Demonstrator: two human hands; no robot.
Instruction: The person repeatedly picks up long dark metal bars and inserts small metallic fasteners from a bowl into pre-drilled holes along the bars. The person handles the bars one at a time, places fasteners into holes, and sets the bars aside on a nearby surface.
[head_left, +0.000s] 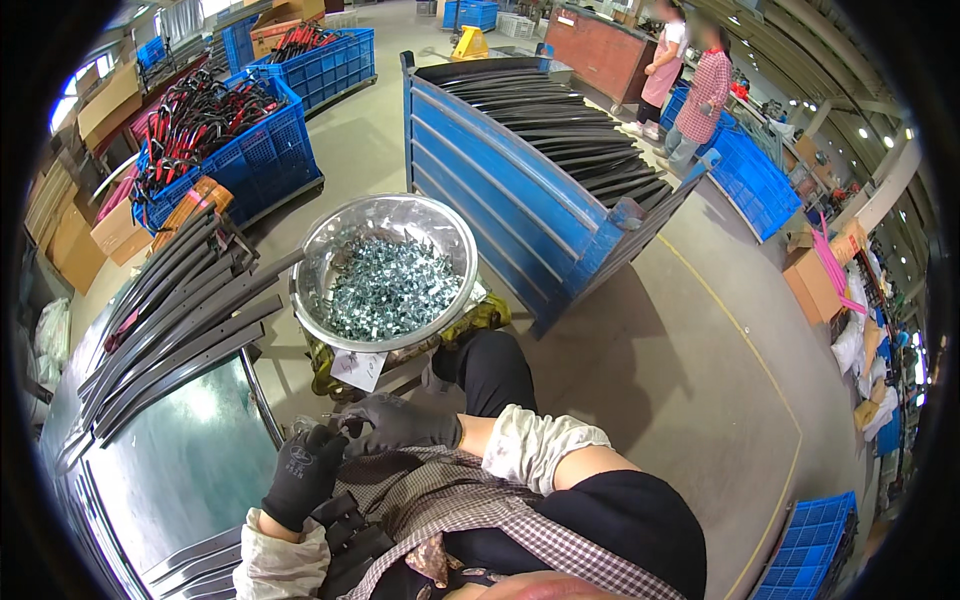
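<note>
Both my hands wear black gloves and come together above my lap, beside the metal-topped table. My left hand is closed, with small shiny bits showing at its fingertips. My right hand is closed too, its fingers meeting the left ones; what it pinches is too small to make out. In front of them a round steel basin holds a heap of small shiny metal clips. Several dark curved strips lie on the metal-topped table to the left. More short black pieces rest against my lap.
A blue metal bin full of long dark strips stands beyond the basin. Blue crates with red and black parts are at the far left. Two people stand at the back right. A paper tag hangs below the basin.
</note>
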